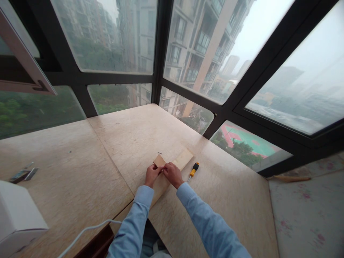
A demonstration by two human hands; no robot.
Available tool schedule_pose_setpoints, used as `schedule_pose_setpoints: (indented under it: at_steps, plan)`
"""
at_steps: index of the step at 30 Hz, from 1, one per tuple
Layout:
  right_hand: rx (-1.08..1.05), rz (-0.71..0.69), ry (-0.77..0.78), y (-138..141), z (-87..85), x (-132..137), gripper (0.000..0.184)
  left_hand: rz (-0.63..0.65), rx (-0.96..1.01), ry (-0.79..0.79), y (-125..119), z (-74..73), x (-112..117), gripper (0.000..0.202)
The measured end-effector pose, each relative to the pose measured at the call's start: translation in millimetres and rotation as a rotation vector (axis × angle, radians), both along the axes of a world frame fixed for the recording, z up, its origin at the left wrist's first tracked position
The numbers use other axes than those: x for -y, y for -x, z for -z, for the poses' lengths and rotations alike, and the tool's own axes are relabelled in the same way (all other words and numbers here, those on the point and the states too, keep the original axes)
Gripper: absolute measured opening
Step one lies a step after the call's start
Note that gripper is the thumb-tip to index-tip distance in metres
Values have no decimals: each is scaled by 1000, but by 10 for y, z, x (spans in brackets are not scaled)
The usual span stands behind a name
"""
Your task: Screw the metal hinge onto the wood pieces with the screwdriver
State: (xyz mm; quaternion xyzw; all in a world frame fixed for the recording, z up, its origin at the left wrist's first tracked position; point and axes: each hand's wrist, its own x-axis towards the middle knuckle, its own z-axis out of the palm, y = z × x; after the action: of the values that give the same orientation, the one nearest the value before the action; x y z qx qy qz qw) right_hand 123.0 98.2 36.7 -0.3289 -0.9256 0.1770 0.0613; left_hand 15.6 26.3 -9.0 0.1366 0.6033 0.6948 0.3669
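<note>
Over the pale board (185, 157), our left hand (152, 175) pinches a brown piece (159, 160); our right hand (173, 174) meets it, grip hidden. Counter (75, 182) stretches wide leftward; a screwdriver (192, 172) lies beside the board's right edge.

A cable (92, 226) (white) lies near a box (19, 209).

You have a small, flat, tan-brown piece (159, 160) between the fingers of your left hand (152, 175) and right hand (172, 174), tilted, with one squared corner pointing up and away from you — whether it is card or thin wood, you can't tell. Beneath your hands a long, pale wooden board (183, 159) lies flat on the tabletop (228, 200), slanting from near left to far right — its far end squared off and bare, its near part partly hidden by your left sleeve (134, 218).
</note>
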Motion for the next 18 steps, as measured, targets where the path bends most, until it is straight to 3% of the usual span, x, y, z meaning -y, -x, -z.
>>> schedule_pose_setpoints:
  at_steps: [4, 18]
  plan:
    - [-12, 1, 13, -27, 8, 3, 11, 26, 45, -48, 3, 42, 1, 39]
    - [-23, -3, 30, -26, 18, -28, 22, 11, 10, 21, -12, 30, 6, 22]
